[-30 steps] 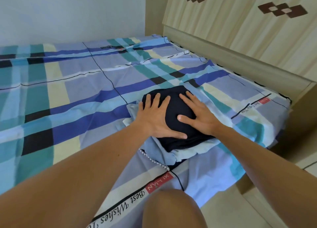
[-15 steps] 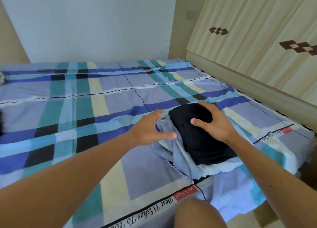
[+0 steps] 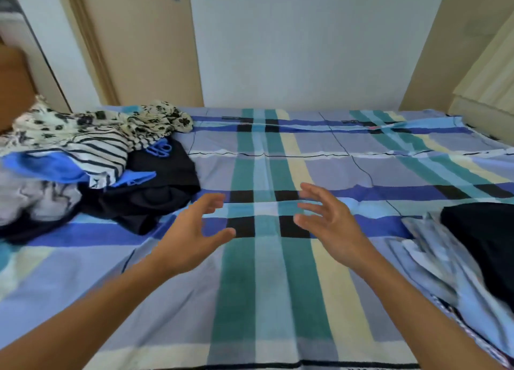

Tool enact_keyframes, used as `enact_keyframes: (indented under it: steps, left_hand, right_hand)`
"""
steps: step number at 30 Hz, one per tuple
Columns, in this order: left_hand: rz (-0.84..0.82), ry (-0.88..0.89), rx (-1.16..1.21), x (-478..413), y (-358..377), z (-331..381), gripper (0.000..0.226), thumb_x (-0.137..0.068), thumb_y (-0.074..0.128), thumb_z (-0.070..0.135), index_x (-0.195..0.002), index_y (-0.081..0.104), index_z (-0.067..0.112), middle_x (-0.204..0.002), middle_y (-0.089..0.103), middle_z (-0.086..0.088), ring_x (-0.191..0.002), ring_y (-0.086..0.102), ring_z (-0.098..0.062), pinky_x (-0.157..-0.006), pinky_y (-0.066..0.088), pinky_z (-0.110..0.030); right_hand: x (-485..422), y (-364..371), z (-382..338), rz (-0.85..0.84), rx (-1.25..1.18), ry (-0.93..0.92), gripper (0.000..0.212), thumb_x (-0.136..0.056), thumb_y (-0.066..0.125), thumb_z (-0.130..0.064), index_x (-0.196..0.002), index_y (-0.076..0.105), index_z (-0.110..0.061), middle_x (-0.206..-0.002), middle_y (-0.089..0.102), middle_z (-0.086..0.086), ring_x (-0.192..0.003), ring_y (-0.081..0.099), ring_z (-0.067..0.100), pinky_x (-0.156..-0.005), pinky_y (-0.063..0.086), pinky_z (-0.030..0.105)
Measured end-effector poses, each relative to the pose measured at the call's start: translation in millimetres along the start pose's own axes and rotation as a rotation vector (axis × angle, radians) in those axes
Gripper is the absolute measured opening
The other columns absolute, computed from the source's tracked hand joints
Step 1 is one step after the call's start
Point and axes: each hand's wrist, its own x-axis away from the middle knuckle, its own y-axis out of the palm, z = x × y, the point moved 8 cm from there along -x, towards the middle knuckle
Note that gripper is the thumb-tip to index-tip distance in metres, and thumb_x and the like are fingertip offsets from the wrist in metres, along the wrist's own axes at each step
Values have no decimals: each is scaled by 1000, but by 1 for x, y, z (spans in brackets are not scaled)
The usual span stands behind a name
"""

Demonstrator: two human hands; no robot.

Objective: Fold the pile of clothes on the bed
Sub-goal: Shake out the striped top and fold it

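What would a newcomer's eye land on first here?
Two bare hands, the left hand and right hand, hover open over the middle of the blue-and-teal plaid bed sheet. At far left sprawls a jumbled pile of unfolded clothes, floral, striped, blue and black; at the right edge lies a folded black garment on light blue folded fabric.

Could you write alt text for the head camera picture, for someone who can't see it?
Two bare hands, the left hand and right hand, hover open and empty over a plaid bed. A heap of unfolded clothes lies at the left; a folded black garment sits on pale blue fabric at the right.
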Motion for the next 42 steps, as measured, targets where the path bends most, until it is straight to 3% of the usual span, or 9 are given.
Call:
enact_keyframes:
  steps: [4,9,13,20,25,29,33,38,42]
  left_hand:
    - [-49,-141,-172,0,-18,-54,60,-84,76,40,-136,52,21,-137,52,2,-129,48,-16,-106,38,-28]
    - [-69,-262,-455,-17,-32,-100,58,-86,70,44,-138,52,28,-157,22,-8,-147,11,-31,-115,28,-52]
    - [-88,-394,-545,-26,-37,-138,50,-88,66,45,-135,54,33,-164,4,-11,-151,-7,-36,-118,18,-56]
    - [51,-366,-486,-42,-54,-154,33,-86,64,50,-109,62,27,-131,48,-3,-125,42,-27,-104,33,-43]
    - [381,-346,-599,-66,-122,-159,37,-89,58,48,-114,58,21,-127,47,-9,-123,40,-31,-102,35,-45]
    - [214,-544,-864,-82,-164,-199,52,-87,58,41,-135,49,23,-160,9,-19,-148,1,-42,-114,21,-54]
    - [-16,-672,-968,-87,-180,-231,56,-90,53,45,-139,48,18,-163,4,-7,-148,-1,-40,-115,21,-53]
    - [131,-479,-739,-103,-179,-195,38,-98,46,40,-123,55,12,-140,43,-7,-130,31,-36,-101,30,-49]
    - [152,-408,-82,-99,-141,-134,34,-94,48,49,-122,57,31,-142,42,-2,-136,32,-28,-114,30,-49]
  right_hand:
    - [0,59,-3,-154,79,-25,65,-87,76,-23,-142,45,-38,-140,51,-23,-124,52,-7,-108,40,25]
    - [2,79,2,-199,131,-33,64,-87,74,-34,-140,42,-47,-140,48,-28,-125,50,-8,-106,41,23]
    - [8,75,12,-198,129,-15,65,-82,73,-42,-139,43,-49,-137,50,-28,-123,52,-8,-103,44,23]
    - [8,78,22,-222,112,7,68,-72,74,-51,-133,45,-57,-133,52,-31,-120,55,-6,-101,47,28]
    - [4,90,17,-264,124,0,68,-69,72,-64,-127,38,-70,-132,48,-37,-115,55,-10,-95,50,26]
    - [0,97,19,-285,147,-5,87,-49,64,-89,-129,36,-68,-132,47,-38,-114,55,-10,-87,49,22]
    - [1,102,17,-312,137,-4,68,-66,68,-71,-125,35,-72,-129,45,-41,-113,54,-13,-89,49,20]
    - [-1,101,21,-321,177,29,74,-68,70,-66,-134,38,-59,-132,47,-37,-115,53,-12,-89,48,17]
    - [1,104,18,-334,194,51,74,-70,72,-55,-134,35,-64,-135,46,-34,-116,53,-11,-92,47,17]
